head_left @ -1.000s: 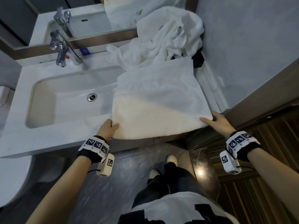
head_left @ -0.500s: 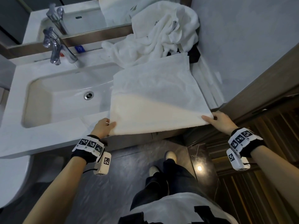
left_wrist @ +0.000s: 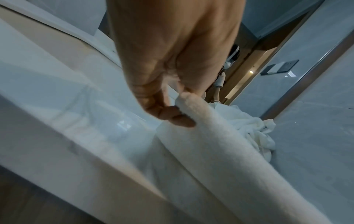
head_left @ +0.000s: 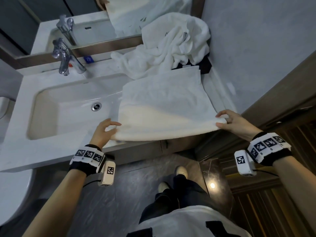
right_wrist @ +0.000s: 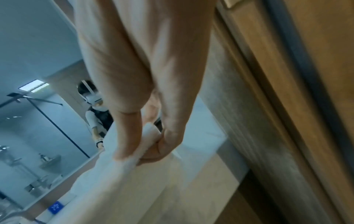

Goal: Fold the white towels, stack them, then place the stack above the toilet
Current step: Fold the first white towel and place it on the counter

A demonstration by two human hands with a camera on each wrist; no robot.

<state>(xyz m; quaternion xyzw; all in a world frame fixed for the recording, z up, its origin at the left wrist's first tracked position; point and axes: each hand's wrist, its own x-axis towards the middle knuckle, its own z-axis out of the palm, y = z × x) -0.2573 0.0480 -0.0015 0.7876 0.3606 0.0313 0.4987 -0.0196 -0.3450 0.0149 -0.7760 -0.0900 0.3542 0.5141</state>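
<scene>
I hold the towel (head_left: pixel 164 106) by its two near corners, my left hand (head_left: pixel 102 132) pinching the corner by the sink (head_left: pixel 65 110) side and my right hand (head_left: pixel 234 122) pinching the corner away from the sink, toward the wall. The left wrist view shows my left thumb and fingers closed on the rolled edge; the right wrist view shows my right thumb and fingers nipping the cloth the same way. Neither grip is spread; both are pressed onto the fabric. The towel lies flat on the worktop (head_left: pixel 42 154) beside the sink, its left edge overlapping the sink's rim, and it runs straight away from me toward the pile (head_left: pixel 171 48) of unfolded towels heaped behind it, beyond the sink's far right corner. The edge I hold runs from hand to hand, parallel to the sink's front rim, and the free far edge lies just short of the pile. So the cloth lies wholly forward of both grips, and both hands sit about equally near it. I judge the next fold should carry this near edge forward onto the far edge, both hands travelling together, level, so the corners meet square.
</scene>
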